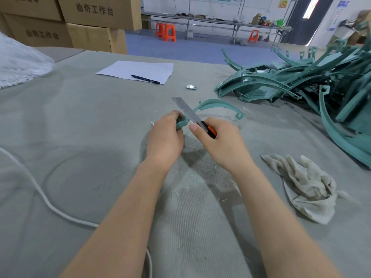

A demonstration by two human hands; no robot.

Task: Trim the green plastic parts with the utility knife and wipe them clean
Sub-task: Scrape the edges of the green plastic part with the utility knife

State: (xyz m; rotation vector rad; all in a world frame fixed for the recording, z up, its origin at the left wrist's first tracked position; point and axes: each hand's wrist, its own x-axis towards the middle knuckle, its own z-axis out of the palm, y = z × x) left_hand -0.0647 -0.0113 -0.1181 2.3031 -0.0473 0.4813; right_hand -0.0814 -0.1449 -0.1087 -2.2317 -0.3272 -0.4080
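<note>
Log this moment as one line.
step: trimming | left hand: grips green part | right hand: grips utility knife, blade extended across part | rag: lying idle

A grey workbench (80,121) carries a heap of green parts (281,83) at right, a rag (305,187), a white cord (46,201), a foil wrapper (191,87) and paper (138,70).

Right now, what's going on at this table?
A person is trimming a curved green plastic part. The left hand grips one end of it; the right hand holds the utility knife, its long blade crossing the part. A rag lies on the right, near a pile of green parts.
</note>
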